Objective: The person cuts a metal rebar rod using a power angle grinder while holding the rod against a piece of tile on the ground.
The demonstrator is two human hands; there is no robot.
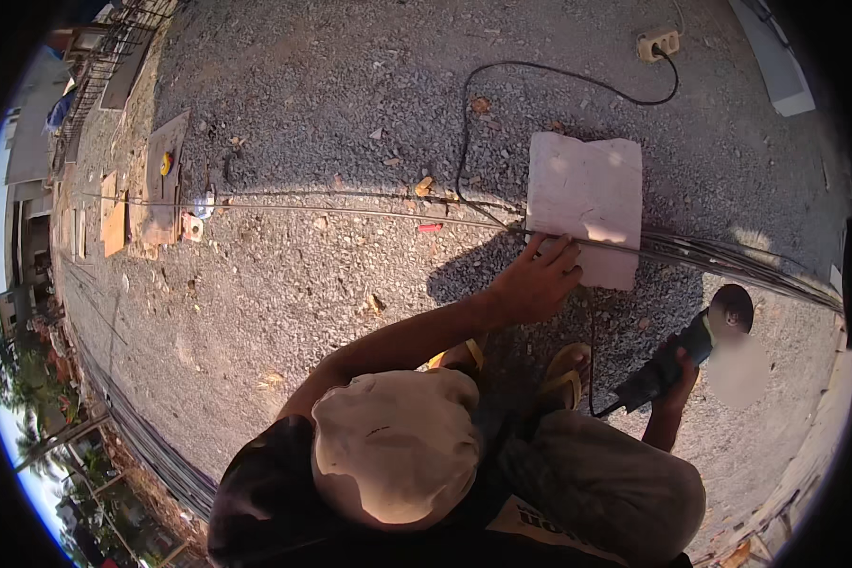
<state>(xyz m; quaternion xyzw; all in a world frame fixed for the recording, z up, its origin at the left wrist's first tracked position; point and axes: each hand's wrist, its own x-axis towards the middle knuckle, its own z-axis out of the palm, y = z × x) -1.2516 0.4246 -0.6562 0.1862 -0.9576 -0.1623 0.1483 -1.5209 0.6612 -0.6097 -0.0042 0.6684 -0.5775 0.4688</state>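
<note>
My left hand (544, 276) reaches forward with its fingers curled on a long thin steel rod (350, 209), where it crosses a pale, flat slab (585, 180). The rod stretches far out to the left over the gravel. To the right, several more rods (729, 257) run in a bundle from the slab. My right hand (677, 379) grips a dark angle grinder (661, 372), held low beside my right knee. Its round disc (731, 308) points forward, apart from the rods. Whether the disc is spinning cannot be made out.
A black cable (465, 123) loops across the gravel to a power strip (657, 44). My sandalled feet (566, 367) stand close behind the slab. At the left lie boards (164, 175) with a yellow tape measure (167, 163). A small red object (431, 227) lies near the rod.
</note>
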